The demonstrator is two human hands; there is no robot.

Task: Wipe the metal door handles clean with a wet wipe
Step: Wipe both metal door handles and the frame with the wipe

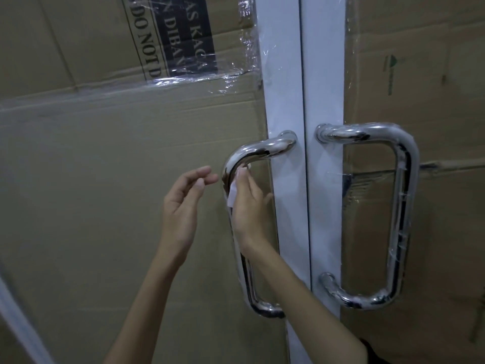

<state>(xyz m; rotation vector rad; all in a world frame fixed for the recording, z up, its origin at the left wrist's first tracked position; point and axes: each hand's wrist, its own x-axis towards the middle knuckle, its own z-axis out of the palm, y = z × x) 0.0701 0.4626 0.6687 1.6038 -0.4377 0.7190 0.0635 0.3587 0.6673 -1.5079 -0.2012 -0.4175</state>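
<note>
The right hand (248, 203) pressed a white wet wipe (232, 194) against the upper part of the left door handle (231, 169), fingers curled over the wipe just below the handle's top bend. The left hand (181, 206) hovered just beside it, off to the left, fingers loosely relaxed and holding nothing, its fingertips near the chrome bar but apart from it. The two hands were close yet not touching.

The rest of that handle ran down beneath the right wrist, partly hidden behind the forearm, and curved back into the white door frame (284, 101) below it. To the right of both hands, across the seam between the two doors, the right door handle (404, 206) stood untouched, wrapped in clear plastic film. Behind the hands, brown cardboard (105, 166) covered the door panel, held by clear tape (231, 74), with black printed lettering above them. More cardboard backed the far handle.
</note>
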